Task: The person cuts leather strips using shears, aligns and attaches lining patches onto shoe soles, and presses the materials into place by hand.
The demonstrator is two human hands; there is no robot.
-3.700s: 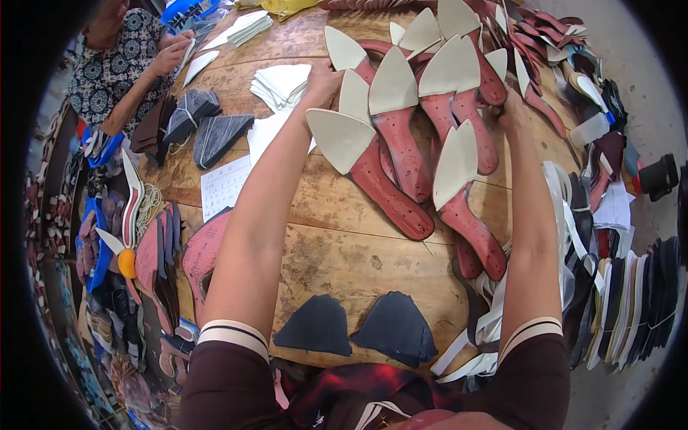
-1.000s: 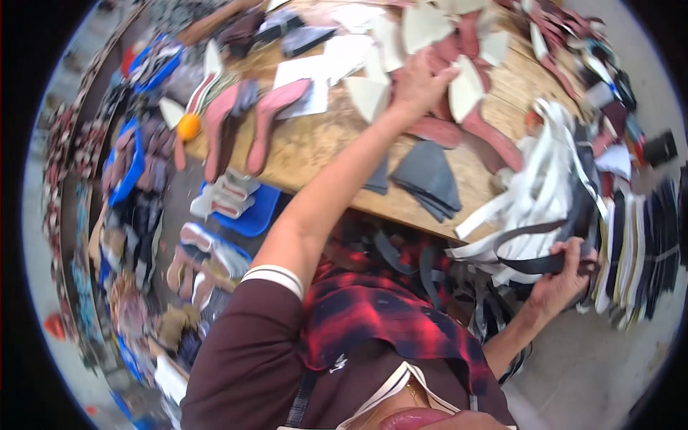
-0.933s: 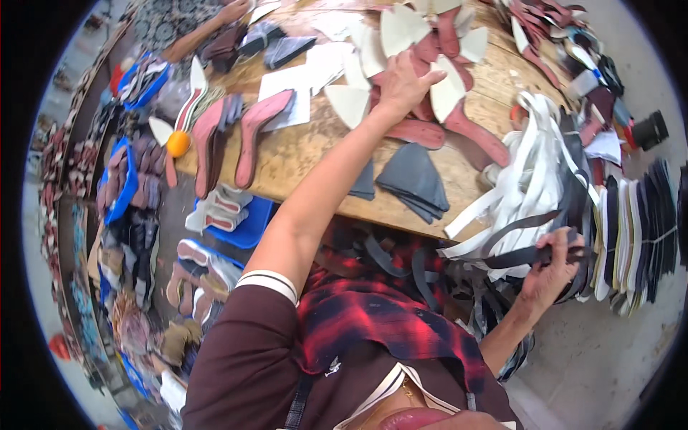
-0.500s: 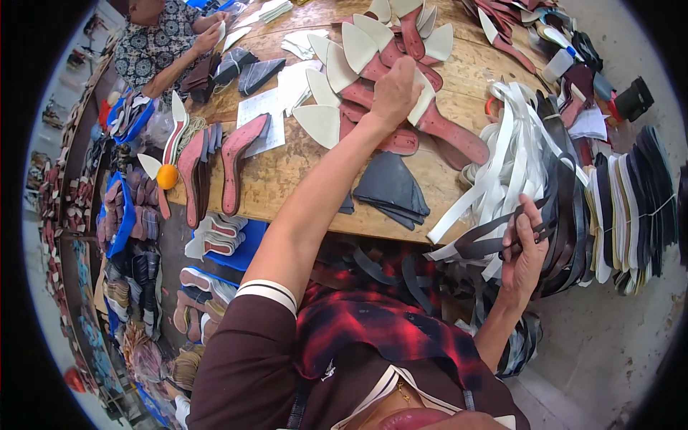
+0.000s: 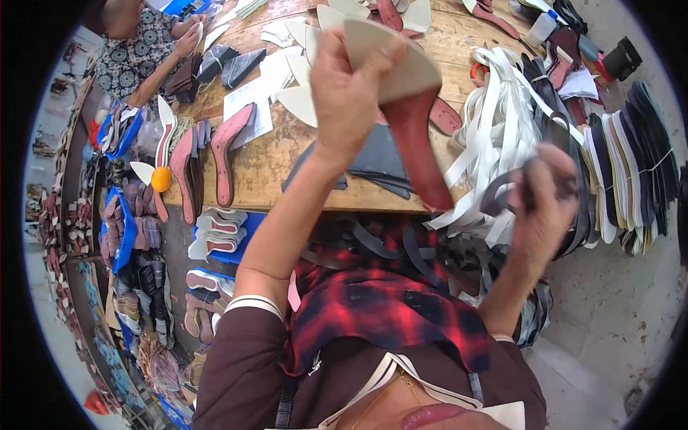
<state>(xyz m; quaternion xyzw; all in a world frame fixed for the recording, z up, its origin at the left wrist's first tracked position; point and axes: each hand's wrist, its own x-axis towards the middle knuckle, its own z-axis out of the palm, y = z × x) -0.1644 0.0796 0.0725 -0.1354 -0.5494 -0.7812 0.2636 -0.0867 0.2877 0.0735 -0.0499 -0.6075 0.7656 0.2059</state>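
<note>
Okay, my left hand (image 5: 349, 89) is closed on the cream toe end of a shoe insole (image 5: 410, 79), thumb across the near face, other fingers wrapping behind its left edge. Insole: pointed cream toe, then dark red narrowing to a slim waist and rounded heel, smooth, slightly motion-blurred. Toe sits in the grip and points up-left; red part hangs free, down and right of my fingers, raised in front of the tabletop (image 5: 261, 172). Can't tell if the heel tip touches the table edge. My right hand (image 5: 550, 190), blurred, has its fingers curled around a dark strip (image 5: 494, 198) that loops out to the left.

Just behind the insole: folded dark grey pieces (image 5: 380, 161) on the wood. Beyond, more cream-and-red insoles (image 5: 393, 16) are piled, toes fanned out. Left of the pile, a white sheet (image 5: 240, 102) with faint marks, too small to read, partly under a red insole (image 5: 231, 154). An orange ball (image 5: 161, 179) is further left. Near my right hand: a heap of white straps (image 5: 505, 122); right of that, bundled strips in black, white and tan (image 5: 631, 172). White bottle (image 5: 541, 30), blue cap, far right. Across the table, top left, a co-worker (image 5: 140, 57) in a patterned top holds a pale piece.
</note>
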